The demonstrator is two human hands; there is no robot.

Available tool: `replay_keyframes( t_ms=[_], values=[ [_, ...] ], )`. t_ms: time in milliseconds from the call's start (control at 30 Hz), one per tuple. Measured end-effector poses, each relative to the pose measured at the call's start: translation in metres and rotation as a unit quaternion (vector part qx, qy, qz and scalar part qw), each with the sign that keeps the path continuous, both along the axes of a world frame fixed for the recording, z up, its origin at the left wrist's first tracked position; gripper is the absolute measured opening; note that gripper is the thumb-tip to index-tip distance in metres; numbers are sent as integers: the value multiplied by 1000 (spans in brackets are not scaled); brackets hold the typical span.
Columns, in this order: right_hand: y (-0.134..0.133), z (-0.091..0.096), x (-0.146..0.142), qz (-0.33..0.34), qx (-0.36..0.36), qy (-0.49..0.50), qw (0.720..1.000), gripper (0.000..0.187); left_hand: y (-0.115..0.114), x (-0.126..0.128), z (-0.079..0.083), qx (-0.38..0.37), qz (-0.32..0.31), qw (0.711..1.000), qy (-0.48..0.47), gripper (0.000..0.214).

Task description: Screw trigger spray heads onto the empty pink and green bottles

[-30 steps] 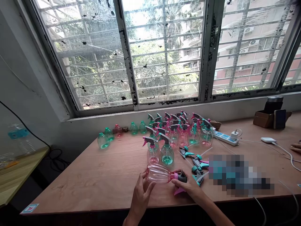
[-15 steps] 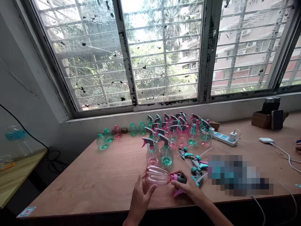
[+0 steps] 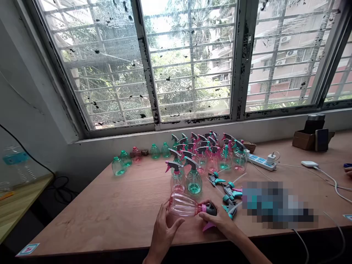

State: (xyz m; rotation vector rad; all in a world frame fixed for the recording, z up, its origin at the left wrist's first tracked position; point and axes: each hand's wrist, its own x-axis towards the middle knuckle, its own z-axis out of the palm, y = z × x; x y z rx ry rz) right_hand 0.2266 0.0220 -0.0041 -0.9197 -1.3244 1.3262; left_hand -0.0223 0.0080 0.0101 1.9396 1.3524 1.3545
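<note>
A pink see-through spray bottle (image 3: 183, 204) lies sideways between my hands over the front of the table, its base toward the left. My left hand (image 3: 165, 224) is around the base end, fingers behind it and thumb in front. My right hand (image 3: 217, 217) grips the spray head at the pink collar, with the dark nozzle and pink trigger partly showing. Just beyond stand a green spray bottle (image 3: 194, 180) and a pink one with a dark head (image 3: 177, 178). Loose teal and grey spray heads (image 3: 230, 203) lie right of my right hand.
Many assembled spray bottles (image 3: 213, 159) crowd the back middle. Several headless bottles (image 3: 118, 166) stand at back left. A power strip (image 3: 261, 161) with a charger and white cables lies to the right. A blurred patch covers part of the right side. Another person's hand shows at the right edge.
The view has shifted slightly. Both hands keep nearly the same hold on the pink spray bottle, and nothing has been let go.
</note>
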Motion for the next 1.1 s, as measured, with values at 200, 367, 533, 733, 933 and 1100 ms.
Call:
replay_keyframes(
  t_ms=[200,367,533,733,933,1100],
  values=[
    [-1,2,-1,-6,-8,-2,1000,45,2,-1,2,12,-1,1000,3,45],
    [2,0,-1,-6,-13,8,1000,48,2,-1,-3,29,-1,999,14,53],
    [-2,3,0,2,3,3,1000,45,-3,0,-2,20,21,999,28,46],
    [2,0,-2,-5,-6,16,1000,49,1,0,-4,47,13,998,32,45],
    [2,-1,-1,4,-6,17,1000,47,-2,1,-5,58,16,997,38,53],
    [-1,1,0,3,0,20,1000,46,0,0,-5,60,15,998,27,39]
  ],
)
